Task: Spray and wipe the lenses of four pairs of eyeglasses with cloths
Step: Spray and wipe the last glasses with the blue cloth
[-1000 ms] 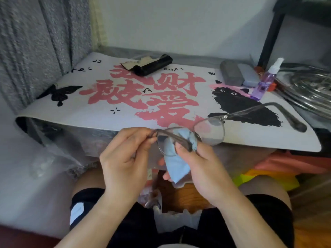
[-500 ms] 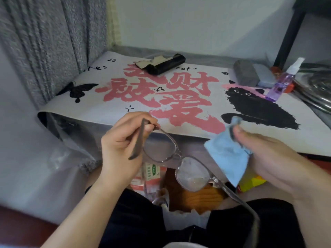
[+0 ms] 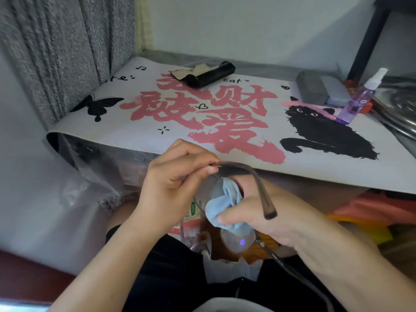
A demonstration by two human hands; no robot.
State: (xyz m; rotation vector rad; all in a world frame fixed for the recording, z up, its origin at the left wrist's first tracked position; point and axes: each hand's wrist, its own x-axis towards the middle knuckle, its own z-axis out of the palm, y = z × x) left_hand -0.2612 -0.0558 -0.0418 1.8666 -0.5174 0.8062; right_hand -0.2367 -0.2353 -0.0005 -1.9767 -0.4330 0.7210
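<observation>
Left hand [image 3: 173, 188] pinches the clear grey-framed eyeglasses [image 3: 234, 242] at the hinge end of the frame, thumb and forefinger curled on it, held in the air over the lap just in front of the table edge. Right hand [image 3: 265, 219] grips a bunched light-blue microfibre cloth [image 3: 221, 206], fingers closed round it, cloth pressed against the upper lens. Lower lens shows below the cloth with a small violet glint. One brownish temple arm arcs over the right hand; the other runs down toward the lap.

Surface: low table under a white printed desk mat [image 3: 315, 176] with big pink characters, a black cat, a black butterfly. On the mat, far side: a black glasses case [image 3: 209, 74] lying open with a tan cloth on it; a grey case and a blue-grey case [image 3: 319, 87] side by side at right; a clear purple spray bottle with white nozzle [image 3: 358, 101] just beside them, tilted. Grey curtain [image 3: 56, 52] at left, pale wall behind, black post at upper right.

Half a second ago the hands were apart: glasses hung from the left hand alone, cloth held off to the right, clear of the lens. Now the cloth is on the lens. Spray bottle and cases sit where they were.
</observation>
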